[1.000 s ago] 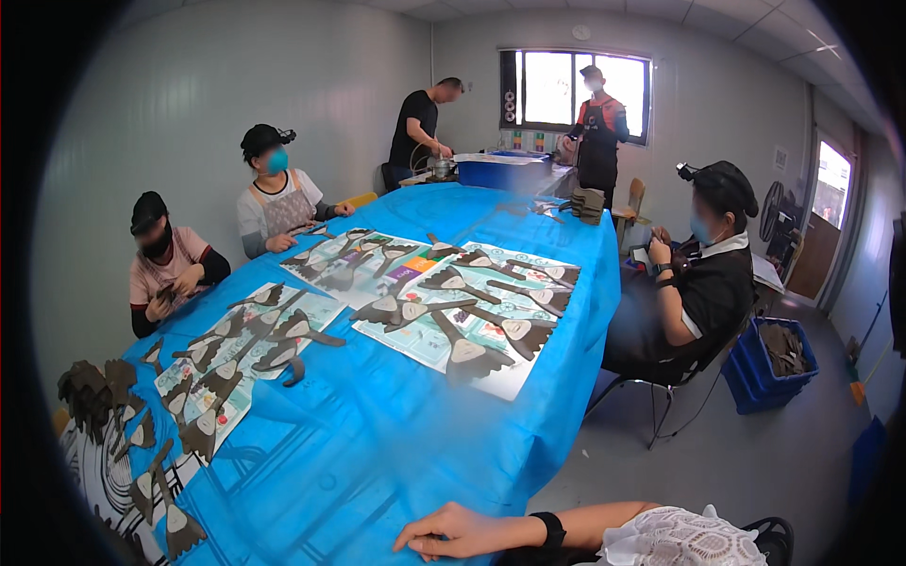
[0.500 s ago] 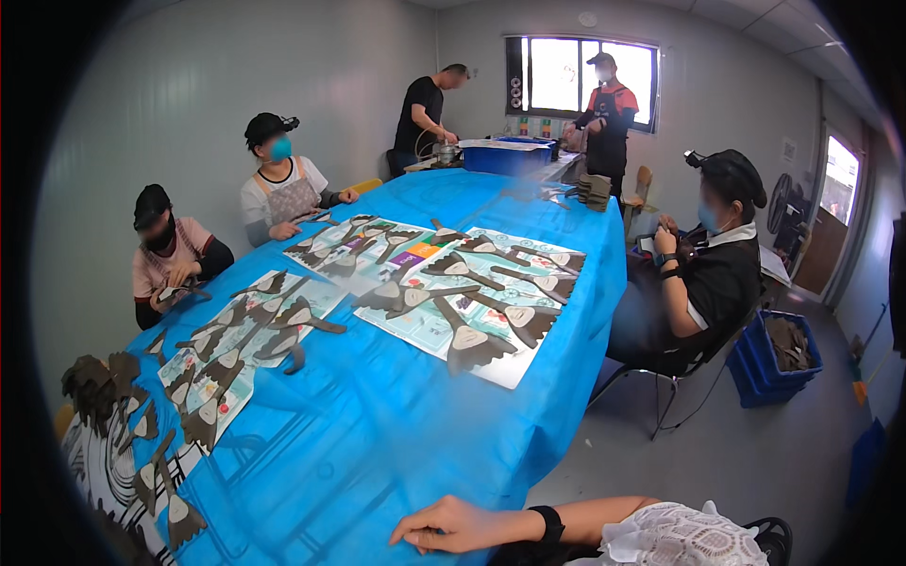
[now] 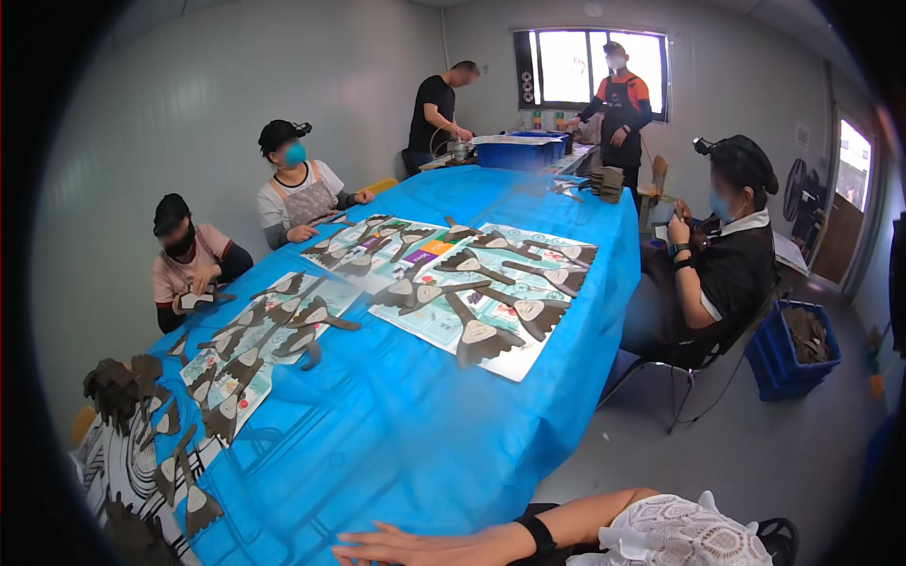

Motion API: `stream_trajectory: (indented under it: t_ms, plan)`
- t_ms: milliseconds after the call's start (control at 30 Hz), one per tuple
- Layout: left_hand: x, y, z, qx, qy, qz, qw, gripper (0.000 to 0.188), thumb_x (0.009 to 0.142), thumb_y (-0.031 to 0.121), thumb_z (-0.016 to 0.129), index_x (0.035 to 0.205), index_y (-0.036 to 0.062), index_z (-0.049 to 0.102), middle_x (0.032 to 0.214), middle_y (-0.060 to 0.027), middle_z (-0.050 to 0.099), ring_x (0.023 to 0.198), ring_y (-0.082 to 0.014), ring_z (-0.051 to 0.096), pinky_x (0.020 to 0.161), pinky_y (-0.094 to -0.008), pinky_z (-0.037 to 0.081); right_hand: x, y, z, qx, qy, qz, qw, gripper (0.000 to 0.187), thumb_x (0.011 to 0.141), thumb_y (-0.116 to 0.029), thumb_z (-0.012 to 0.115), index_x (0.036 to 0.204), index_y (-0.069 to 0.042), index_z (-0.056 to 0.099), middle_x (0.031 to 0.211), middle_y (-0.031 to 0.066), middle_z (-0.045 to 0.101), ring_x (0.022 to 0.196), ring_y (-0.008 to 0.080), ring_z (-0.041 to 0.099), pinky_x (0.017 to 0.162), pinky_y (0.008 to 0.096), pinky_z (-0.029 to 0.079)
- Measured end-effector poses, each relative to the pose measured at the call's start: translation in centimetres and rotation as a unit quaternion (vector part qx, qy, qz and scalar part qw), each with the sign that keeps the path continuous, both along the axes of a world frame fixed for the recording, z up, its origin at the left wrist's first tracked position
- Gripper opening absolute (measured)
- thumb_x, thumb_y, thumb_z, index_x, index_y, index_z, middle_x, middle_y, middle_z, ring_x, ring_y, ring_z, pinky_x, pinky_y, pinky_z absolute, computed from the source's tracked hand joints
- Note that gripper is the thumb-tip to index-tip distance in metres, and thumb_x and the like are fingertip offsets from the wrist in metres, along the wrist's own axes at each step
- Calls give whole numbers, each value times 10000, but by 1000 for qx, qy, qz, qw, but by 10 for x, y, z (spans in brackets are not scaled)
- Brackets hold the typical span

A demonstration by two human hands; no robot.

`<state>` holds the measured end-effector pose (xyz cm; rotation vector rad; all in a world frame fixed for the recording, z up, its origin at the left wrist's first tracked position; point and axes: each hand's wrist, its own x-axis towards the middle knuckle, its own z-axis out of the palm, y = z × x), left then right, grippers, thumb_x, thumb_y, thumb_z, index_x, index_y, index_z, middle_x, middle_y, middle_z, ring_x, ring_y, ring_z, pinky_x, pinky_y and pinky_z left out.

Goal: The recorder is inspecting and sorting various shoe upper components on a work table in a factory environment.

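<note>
My right hand (image 3: 401,547) reaches in from the lower right over the near end of the blue-covered table (image 3: 377,453). Its fingers are stretched out to the left and hold nothing. A dark band circles the wrist, and the sleeve is white lace. My left hand is out of view. Nearest to the right hand lies a dark brown flat piece (image 3: 200,509) with a wide jagged end, a narrow tail and a pale rounded patch. Similar pieces (image 3: 481,335) lie spread on printed sheets (image 3: 510,366) farther up the table.
Heaped dark pieces (image 3: 123,391) lie at the left edge. Two seated co-workers (image 3: 297,179) handle pieces along the left side; another (image 3: 736,245) sits at the right. Two people (image 3: 618,113) stand by a blue bin (image 3: 510,156) at the back. Blue crates (image 3: 793,363) stand on the floor.
My right hand has moved left, and its bent fingers have straightened. The whole view has shifted slightly. The person standing by the window has lowered one arm.
</note>
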<state>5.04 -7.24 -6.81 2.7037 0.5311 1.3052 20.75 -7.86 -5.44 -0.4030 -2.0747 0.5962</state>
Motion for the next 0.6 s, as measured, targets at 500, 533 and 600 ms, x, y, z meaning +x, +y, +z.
stream_trajectory:
  t_ms: [500,533,600]
  plan:
    - [10,-16,-36,72,61,5,996,508,911,265,618,1303,-28,482,1269,-170,538,1205,-313,507,1017,-462,417,-4,1,-35,-136,-19,334,932,422,910,-394,589,1166,-63,642,1472,280,334,1309,476,347,1031,623,277]
    - [10,-16,-37,72,63,6,995,507,912,265,616,1303,-27,482,1269,-170,538,1204,-313,507,1016,-462,417,-4,1,-39,-141,-17,341,929,421,911,-388,590,1171,-60,637,1471,278,336,1308,472,349,1031,618,280]
    - [9,-16,-39,74,65,6,995,504,913,265,613,1304,-25,483,1270,-169,539,1204,-312,508,1014,-463,418,-3,1,-45,-154,-11,357,921,420,912,-377,591,1179,-55,629,1469,275,341,1306,464,353,1030,608,284]
